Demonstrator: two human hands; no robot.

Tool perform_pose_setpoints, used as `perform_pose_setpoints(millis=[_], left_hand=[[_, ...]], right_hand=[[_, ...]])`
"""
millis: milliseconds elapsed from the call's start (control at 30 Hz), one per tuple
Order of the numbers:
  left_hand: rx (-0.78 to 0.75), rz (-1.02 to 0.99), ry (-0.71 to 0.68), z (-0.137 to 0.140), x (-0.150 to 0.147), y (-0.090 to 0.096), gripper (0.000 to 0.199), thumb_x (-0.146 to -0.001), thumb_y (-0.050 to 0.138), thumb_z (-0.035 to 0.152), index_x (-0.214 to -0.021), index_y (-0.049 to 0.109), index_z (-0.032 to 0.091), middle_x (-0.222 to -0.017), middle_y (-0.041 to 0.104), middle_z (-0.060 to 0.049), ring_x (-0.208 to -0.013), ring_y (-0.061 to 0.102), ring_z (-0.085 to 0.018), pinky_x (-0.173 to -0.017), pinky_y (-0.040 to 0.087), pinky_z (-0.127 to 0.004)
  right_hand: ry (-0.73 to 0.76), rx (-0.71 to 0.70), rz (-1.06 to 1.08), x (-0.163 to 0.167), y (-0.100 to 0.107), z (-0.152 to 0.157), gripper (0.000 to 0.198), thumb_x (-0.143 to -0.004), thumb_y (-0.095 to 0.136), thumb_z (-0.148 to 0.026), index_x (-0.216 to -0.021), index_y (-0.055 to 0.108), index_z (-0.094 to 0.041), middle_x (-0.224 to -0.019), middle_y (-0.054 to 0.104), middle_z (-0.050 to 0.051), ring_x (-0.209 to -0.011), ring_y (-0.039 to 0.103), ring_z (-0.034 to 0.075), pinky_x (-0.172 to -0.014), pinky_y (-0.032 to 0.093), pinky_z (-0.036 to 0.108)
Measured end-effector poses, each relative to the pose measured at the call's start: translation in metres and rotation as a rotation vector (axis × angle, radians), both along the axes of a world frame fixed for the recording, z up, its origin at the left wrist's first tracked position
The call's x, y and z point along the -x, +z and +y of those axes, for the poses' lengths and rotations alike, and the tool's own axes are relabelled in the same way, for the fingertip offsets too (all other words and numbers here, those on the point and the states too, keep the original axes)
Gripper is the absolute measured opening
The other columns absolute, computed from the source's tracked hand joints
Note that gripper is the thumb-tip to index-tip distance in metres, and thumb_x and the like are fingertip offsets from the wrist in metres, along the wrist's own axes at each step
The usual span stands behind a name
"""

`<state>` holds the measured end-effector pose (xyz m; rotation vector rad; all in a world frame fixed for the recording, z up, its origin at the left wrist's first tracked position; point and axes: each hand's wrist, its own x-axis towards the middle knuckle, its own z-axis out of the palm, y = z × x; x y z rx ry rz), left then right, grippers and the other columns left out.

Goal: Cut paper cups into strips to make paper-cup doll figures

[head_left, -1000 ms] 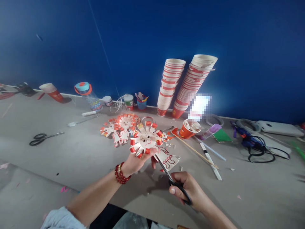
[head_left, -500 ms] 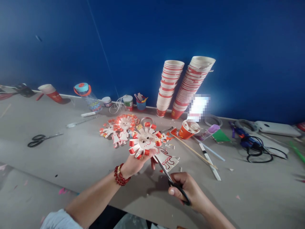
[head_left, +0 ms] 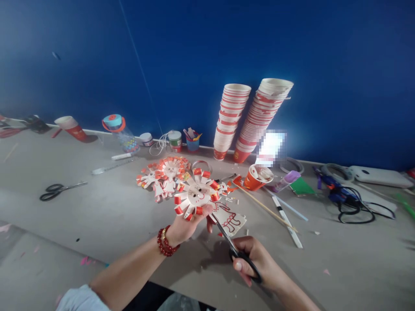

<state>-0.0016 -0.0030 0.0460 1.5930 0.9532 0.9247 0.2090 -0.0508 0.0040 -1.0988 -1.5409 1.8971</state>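
A paper-cup doll [head_left: 198,196] with a drawn face, curled red and white strips round its head and a dress outlined in red is held up above the table. My left hand [head_left: 186,226] grips it below the head, thumb in front. In my right hand [head_left: 251,259] are black-handled scissors [head_left: 226,231], fingers through the loops. Their blades point up and left, at the edge of the doll's body beside my left thumb; the tips are partly hidden by the paper. Finished-looking paper dolls [head_left: 168,175] lie just behind.
Two tall stacks of paper cups [head_left: 232,121] lean near the blue wall. An orange cup of scraps [head_left: 257,178], a marker [head_left: 288,222] and a glue gun [head_left: 337,185] are at right. Another pair of scissors [head_left: 60,190] and a bottle [head_left: 119,131] are at left.
Little differs. The view has shifted slightly, and the doll's head has tipped a little. Both hands keep their hold on the doll and the scissors.
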Motion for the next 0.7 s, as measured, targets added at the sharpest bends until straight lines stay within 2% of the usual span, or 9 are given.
perform_pose_setpoints(millis=[333,600,700], left_hand=[[-0.030,0.023,0.033,-0.0004,0.0010,-0.0017,0.044,-0.093,0.037,0.029,-0.054,0.055,0.021,-0.052,0.060,0.001,-0.064,0.060,-0.015,-0.087,0.045,-0.029],[-0.045,0.047,0.027,0.0007,-0.0001,0.0047,0.043,-0.092,0.037,0.025,-0.053,0.053,0.022,-0.052,0.061,0.002,-0.057,0.061,-0.014,-0.082,0.050,-0.029],[-0.075,0.075,0.030,0.0011,0.0000,0.0029,0.044,-0.092,0.036,0.026,-0.052,0.053,0.022,-0.052,0.062,0.001,-0.058,0.061,-0.014,-0.082,0.050,-0.029]], right_hand=[[-0.028,-0.031,-0.110,-0.0040,-0.0068,-0.0019,0.064,-0.056,0.064,-0.079,-0.056,0.039,-0.020,-0.043,0.037,-0.007,-0.036,0.035,0.007,-0.035,0.023,0.018],[-0.071,-0.322,-0.301,-0.0037,-0.0049,0.0009,0.067,-0.062,0.057,-0.081,-0.051,0.031,-0.021,-0.049,0.023,-0.007,-0.046,0.022,0.008,-0.042,0.014,0.022],[-0.092,-0.392,-0.381,-0.0041,-0.0054,0.0030,0.067,-0.063,0.059,-0.078,-0.051,0.028,-0.020,-0.052,0.020,-0.007,-0.051,0.019,0.009,-0.045,0.013,0.024]])
